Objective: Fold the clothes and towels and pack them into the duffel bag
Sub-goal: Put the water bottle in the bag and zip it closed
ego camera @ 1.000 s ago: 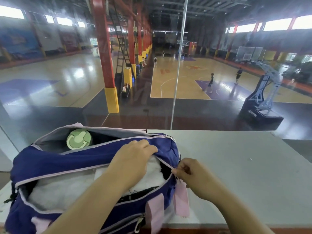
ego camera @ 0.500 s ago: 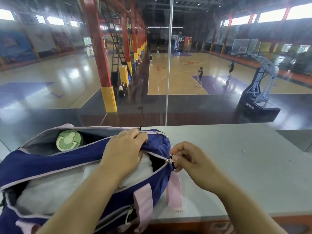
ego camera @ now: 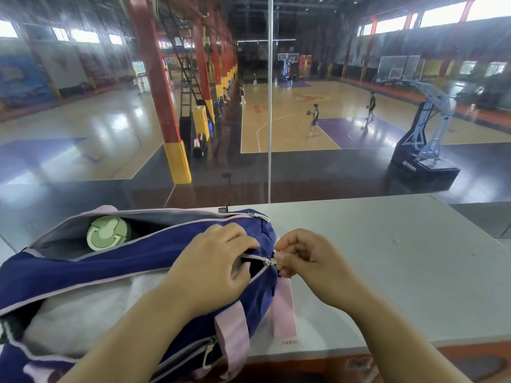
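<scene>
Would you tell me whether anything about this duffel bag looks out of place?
Nothing looks spilled or damaged. The fluffy white towel bulges at the open main zip of the blue fabric duffel bag, so it might snag when the right hand draws the metal zipper pull. The far pocket gapes, showing a round green lid.

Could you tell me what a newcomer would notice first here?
A blue duffel bag lies at the near left of the table, its opening unzipped over a white towel. The left hand grips the bag's edge while the right hand pinches the zipper pull at its right end. A green bottle lid shows in the far pocket.
</scene>
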Demonstrator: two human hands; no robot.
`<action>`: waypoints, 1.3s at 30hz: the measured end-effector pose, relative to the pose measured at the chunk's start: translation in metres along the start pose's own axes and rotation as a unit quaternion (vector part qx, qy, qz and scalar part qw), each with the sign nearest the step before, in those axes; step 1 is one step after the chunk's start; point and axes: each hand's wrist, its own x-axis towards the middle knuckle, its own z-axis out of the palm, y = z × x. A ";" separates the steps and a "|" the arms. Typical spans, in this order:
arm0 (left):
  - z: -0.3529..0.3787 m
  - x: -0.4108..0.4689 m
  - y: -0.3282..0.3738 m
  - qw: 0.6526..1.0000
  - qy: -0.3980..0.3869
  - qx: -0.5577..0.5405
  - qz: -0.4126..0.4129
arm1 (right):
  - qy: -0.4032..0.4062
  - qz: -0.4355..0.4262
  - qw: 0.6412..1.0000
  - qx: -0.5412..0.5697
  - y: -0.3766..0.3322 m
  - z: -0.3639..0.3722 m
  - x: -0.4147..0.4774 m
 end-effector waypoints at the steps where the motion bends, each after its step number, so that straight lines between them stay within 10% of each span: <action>1: 0.001 -0.001 0.003 1.000 -0.006 -0.008 0.004 | 0.000 0.000 1.000 0.006 -0.001 0.000 0.000; 12: 0.023 0.014 0.029 0.988 0.080 0.132 0.008 | 0.011 -0.033 0.999 -0.038 0.002 -0.003 -0.005; 21: 0.030 0.001 0.035 0.987 0.144 0.000 -0.074 | -0.015 -0.118 0.961 -0.248 0.018 0.010 -0.004; 39: -0.009 -0.079 -0.014 0.946 0.224 0.013 -0.236 | 0.175 -0.150 0.920 -0.317 0.046 0.031 -0.010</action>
